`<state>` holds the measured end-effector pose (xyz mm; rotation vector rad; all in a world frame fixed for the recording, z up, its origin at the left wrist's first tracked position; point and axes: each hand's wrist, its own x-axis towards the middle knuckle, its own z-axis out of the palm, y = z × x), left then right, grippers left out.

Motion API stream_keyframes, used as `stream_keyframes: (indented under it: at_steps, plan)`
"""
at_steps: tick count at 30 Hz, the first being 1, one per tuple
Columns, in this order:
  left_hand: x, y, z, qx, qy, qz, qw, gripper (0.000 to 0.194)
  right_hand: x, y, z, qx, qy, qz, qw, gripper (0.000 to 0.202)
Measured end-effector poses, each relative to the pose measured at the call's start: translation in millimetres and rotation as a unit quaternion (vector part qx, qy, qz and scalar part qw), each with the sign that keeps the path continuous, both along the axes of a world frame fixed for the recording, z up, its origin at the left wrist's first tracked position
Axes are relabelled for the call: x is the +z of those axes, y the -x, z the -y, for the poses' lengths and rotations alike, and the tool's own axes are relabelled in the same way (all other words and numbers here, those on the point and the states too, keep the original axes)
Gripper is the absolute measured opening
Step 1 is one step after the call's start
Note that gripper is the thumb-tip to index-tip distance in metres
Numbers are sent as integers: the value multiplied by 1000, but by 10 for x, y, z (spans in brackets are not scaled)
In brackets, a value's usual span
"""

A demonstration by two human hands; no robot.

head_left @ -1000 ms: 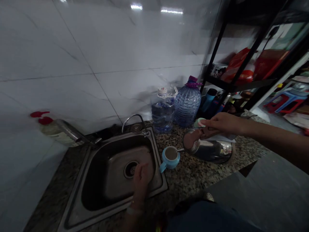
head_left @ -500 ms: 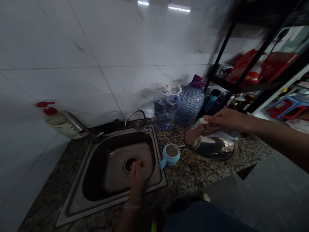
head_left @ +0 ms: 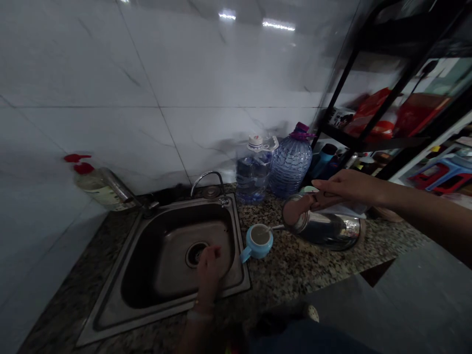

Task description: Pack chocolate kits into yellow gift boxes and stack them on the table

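Observation:
My right hand (head_left: 337, 189) is wrapped round the brown handle of a shiny metal kettle (head_left: 328, 228), which is tilted on its side above the counter. Its thin spout points left into the mouth of a light blue mug (head_left: 259, 242), and a thin stream runs into the pale liquid there. The mug stands on the counter by the sink's right rim, its handle toward the lower left. Over the sink's near right part is my left hand (head_left: 209, 263), fingers curled together; whether anything is in them is too dark to tell.
A steel sink (head_left: 167, 263) with a thin curved tap (head_left: 208, 173) lies left. Behind the mug stand two large water bottles (head_left: 252, 174), (head_left: 291, 160). A red-topped bottle (head_left: 98, 189) is at the far left; a black rack (head_left: 354, 140) rises right.
The view has shifted slightly, so most things sit a little lower in it. Both hands, the tilted kettle and the mug otherwise hold nearly the same arrangement.

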<state>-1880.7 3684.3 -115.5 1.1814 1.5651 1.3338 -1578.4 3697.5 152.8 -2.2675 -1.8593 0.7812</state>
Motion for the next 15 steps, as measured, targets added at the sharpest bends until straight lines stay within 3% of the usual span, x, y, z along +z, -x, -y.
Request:
stream_keyframes:
  at_steps: [4, 10, 15]
  plan:
    - [35, -42, 12, 2, -6, 0, 1000, 45, -33, -28, 33, -14, -4, -42, 999, 61]
    - [21, 45, 100, 29, 5, 14, 999, 50, -299, -201, 116, -96, 13, -135, 986, 62]
    - [22, 101, 216, 47, 30, 23, 998, 59, -424, -297, 108, -82, 14, -165, 983, 64]
